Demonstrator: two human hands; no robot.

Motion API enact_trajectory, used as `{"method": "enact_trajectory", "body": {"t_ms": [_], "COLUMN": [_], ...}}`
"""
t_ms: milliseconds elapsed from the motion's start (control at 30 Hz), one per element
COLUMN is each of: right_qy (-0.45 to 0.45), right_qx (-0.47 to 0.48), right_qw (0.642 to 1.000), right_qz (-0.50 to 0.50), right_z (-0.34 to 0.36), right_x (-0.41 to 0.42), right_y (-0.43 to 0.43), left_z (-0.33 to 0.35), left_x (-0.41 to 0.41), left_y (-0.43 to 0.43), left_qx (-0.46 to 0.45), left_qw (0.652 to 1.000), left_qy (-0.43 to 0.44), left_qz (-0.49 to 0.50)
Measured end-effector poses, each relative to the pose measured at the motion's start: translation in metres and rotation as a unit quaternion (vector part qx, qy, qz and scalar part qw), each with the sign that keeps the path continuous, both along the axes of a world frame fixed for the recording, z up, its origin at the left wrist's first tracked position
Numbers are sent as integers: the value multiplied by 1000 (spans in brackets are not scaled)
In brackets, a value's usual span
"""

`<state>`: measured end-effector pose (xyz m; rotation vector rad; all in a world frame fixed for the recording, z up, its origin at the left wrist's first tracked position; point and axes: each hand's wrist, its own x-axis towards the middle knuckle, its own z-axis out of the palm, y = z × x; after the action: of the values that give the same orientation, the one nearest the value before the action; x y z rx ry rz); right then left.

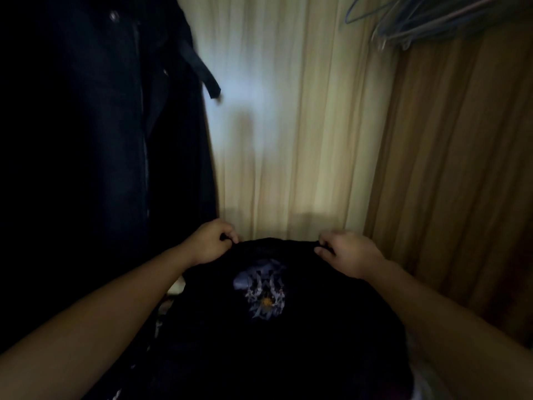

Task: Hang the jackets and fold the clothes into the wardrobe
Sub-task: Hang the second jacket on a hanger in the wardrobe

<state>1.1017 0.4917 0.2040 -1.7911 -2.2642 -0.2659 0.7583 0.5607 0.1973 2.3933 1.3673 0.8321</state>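
A black T-shirt (288,342) with a pale blue and yellow print lies spread in front of me at the bottom centre. My left hand (209,242) pinches its far edge on the left. My right hand (350,254) pinches the same edge on the right. Both hands hold the cloth stretched between them inside the wardrobe. A dark jacket (101,125) hangs at the left, with a loose strap sticking out to its right.
The pale wooden back wall (288,125) of the wardrobe fills the centre and a brown side wall (461,168) stands at the right. Several blue wire hangers (418,21) hang at the top right. Other dark clothes lie under the T-shirt.
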Motion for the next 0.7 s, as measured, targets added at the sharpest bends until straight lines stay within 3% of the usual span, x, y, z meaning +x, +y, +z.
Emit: {"method": "enact_trajectory", "body": {"t_ms": [167, 300, 567, 700], "right_qy": [-129, -161, -82, 70], "right_qx": [75, 111, 189, 253], "right_qw": [989, 980, 971, 950], "right_qz": [-6, -12, -121, -167], "right_z": [99, 163, 283, 330], "right_x": [-11, -21, -4, 14], "right_y": [1, -2, -8, -23], "left_z": [61, 104, 226, 282], "left_x": [22, 40, 78, 95], "left_y": [-1, -3, -3, -8], "left_qx": [56, 84, 168, 195], "left_qw": [998, 995, 983, 977], "left_qy": [-23, -23, -12, -29], "left_qz": [-26, -44, -75, -81]}}
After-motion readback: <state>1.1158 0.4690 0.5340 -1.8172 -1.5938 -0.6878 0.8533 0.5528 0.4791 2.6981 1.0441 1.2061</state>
